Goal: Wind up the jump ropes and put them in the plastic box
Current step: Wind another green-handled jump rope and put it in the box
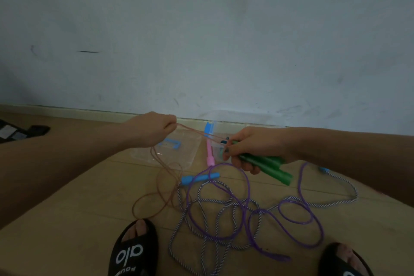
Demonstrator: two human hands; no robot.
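Wooden floor [89,197], right hand [251,148] gripping green handles [266,166]; left hand [154,127] pinching brown rope [161,186]

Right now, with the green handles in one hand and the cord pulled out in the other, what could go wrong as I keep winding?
1. The brownish cord pinched by the left hand trails into loops beside the purple rope and striped rope; pulling could snag them.
2. The taut stretch passes over the clear lid and may drag it.
3. Rope lies close to the sandals, so a step might trap it.
The right hand holds the green handles.
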